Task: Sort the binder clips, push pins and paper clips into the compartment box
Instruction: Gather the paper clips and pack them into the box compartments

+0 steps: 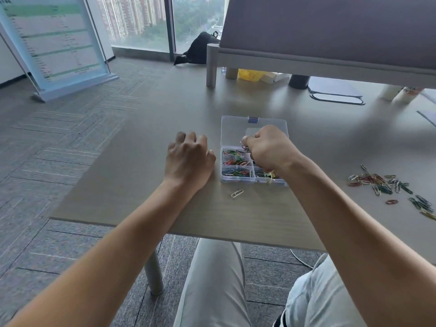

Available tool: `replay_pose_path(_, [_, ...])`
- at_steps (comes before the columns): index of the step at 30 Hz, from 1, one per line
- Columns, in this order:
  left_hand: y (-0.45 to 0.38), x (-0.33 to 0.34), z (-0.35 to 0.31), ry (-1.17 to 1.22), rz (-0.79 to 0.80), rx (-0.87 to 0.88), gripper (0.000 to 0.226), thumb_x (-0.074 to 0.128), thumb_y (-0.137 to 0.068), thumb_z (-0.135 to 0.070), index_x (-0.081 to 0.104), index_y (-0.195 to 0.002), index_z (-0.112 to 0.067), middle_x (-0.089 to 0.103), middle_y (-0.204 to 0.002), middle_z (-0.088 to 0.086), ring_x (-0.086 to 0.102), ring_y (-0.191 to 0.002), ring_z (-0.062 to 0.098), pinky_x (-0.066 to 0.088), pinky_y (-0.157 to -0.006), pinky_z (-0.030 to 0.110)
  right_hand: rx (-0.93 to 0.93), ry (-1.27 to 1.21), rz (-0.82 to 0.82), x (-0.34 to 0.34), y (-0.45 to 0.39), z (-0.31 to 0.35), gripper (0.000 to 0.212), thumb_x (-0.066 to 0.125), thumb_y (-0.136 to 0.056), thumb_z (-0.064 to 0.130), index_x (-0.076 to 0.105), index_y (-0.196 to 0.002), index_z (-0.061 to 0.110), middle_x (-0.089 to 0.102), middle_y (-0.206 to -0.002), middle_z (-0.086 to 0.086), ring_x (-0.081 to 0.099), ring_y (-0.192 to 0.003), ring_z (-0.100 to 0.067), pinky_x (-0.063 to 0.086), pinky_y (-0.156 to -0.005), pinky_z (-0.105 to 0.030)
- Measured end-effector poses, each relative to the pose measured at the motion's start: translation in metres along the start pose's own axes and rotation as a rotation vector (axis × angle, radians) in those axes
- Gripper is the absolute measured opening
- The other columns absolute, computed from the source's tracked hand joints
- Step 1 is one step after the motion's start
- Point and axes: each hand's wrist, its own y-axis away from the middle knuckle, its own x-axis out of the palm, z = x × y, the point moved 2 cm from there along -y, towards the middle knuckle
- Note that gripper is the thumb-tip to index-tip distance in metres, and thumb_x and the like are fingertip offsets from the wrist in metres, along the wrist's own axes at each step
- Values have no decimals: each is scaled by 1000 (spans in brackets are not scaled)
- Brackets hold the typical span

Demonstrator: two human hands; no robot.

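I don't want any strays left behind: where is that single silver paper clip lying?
In the head view, the silver paper clip lies alone on the table, just in front of the compartment box near its left corner, between the person's two forearms.

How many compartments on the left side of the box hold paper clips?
3. In the compartment box, the far-left, middle-left and near-left compartments each hold coloured paper clips. The right hand hides much of the right-side compartments.

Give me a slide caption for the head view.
Right hand drops paper clips into the compartment box; left hand rests beside it.
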Motion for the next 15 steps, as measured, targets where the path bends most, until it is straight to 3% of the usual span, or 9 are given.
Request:
replay_pose_path(3, [0, 2, 1, -25, 37, -13, 27, 49, -92, -35, 62, -102, -13, 59, -111, 11, 49, -114, 34, 41, -91, 45, -15, 129, -39, 4, 0, 11, 40, 56, -100, 23, 44, -64, 12, 55, -77, -15, 51, -71, -31, 41, -66, -30])
replay_pose_path(5, [1, 1, 1, -28, 39, -17, 27, 48, -92, -35, 62, -101, -14, 59, -111, 10, 49, -113, 34, 41, -91, 45, -20, 217, -47, 8, 2, 19, 29, 56, -102, 25, 56, -78, 7, 61, -92, -18, 53, -83, -31, 37, -68, -29])
replay_pose_path(7, [1, 0, 0, -28, 42, -26, 27, 48, -92, -35, 62, -100, -14, 59, -111, 10, 49, -113, 34, 41, -90, 45, -14, 256, -51, 10, 3, 23, 23, 56, -102, 26, 65, -101, 4, 66, -106, -18, 56, -90, -33, 35, -64, -27])
replay_pose_path(10, [1, -1, 0, -21, 43, -27, 26, 47, -92, -35, 62, -99, -14, 59, -110, 10, 50, -112, 33, 41, -90, 44, 2, 292, -81, 10, 6, 23, 31, 59, -101, 30, 65, -121, 7, 66, -121, -16, 62, -111, -33, 25, -52, -28])
replay_pose_path(12, [2, -1, 0, -13, 44, -27, 26, 48, -92, -35, 62, -98, -14, 59, -110, 10, 50, -112, 33, 41, -90, 44, 20, 282, -97, 13, 2, 21, 31, 62, -98, 31, 66, -118, 7, 67, -120, -16, 62, -110, -32, 33, -62, -27])
replay_pose_path(15, [2, -1, 1, -4, 44, -28, 26, 49, -92, -36, 62, -99, -14, 60, -110, 10, 50, -113, 33, 41, -91, 44, 38, 249, -112, 16, -5, 19, 23, 67, -94, 31, 62, -98, 9, 68, -108, -17, 61, -94, -32, 39, -72, -28])
